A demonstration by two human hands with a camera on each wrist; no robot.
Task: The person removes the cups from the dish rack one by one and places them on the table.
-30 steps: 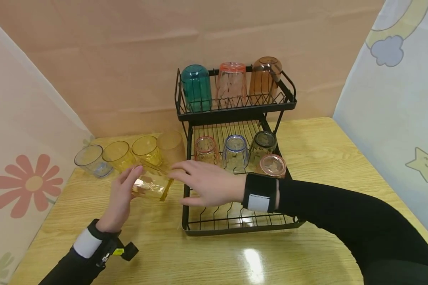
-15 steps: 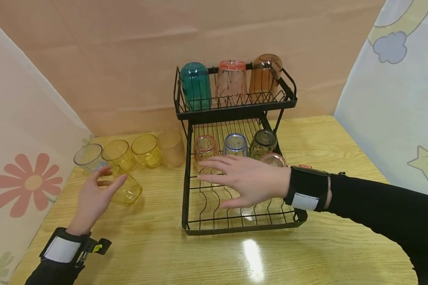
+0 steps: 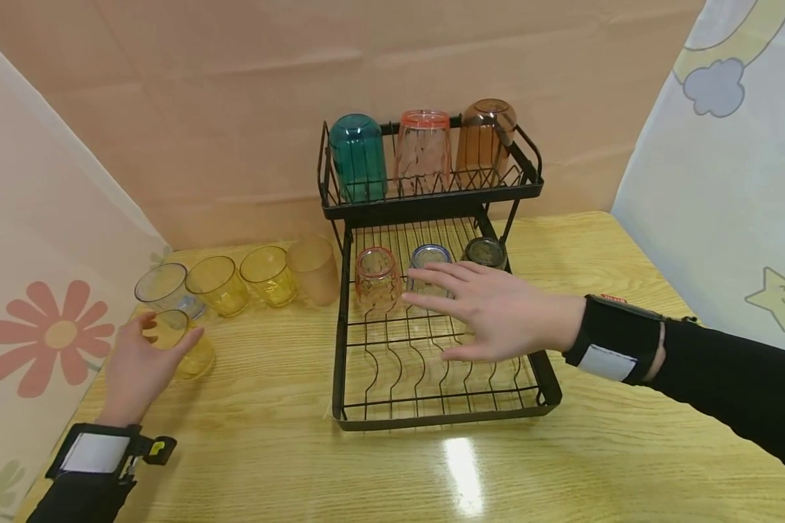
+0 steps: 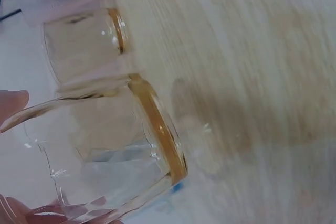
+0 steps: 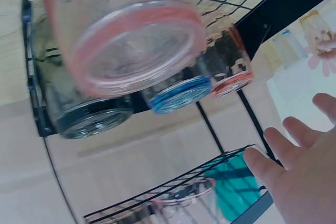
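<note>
My left hand [image 3: 140,363] holds a yellow glass [image 3: 196,359] by its sides, thumb and fingers around it, at the left of the table. Its mouth faces up and leans toward the hand; whether its base touches the table I cannot tell. Just behind it stand a clear bluish glass [image 3: 195,305] and a second yellow glass [image 3: 225,294]. My right hand [image 3: 497,312], fingers spread and holding nothing, hovers over the lower tier of the black dish rack [image 3: 445,420]. It covers an upturned pink glass [image 5: 136,45], visible in the right wrist view.
Another yellow glass [image 3: 276,287] and a frosted amber tumbler [image 3: 317,276] continue the row. Upturned on the lower tier are red-rimmed [image 3: 377,283], blue-rimmed [image 3: 432,256] and dark [image 3: 485,253] glasses. Teal [image 3: 358,156], pink [image 3: 425,152] and brown [image 3: 486,145] glasses occupy the upper tier.
My left hand has carried the yellow glass leftward from beside the rack, turning it from lying sideways to more upright. My right hand has drawn away from that glass to the right.
</note>
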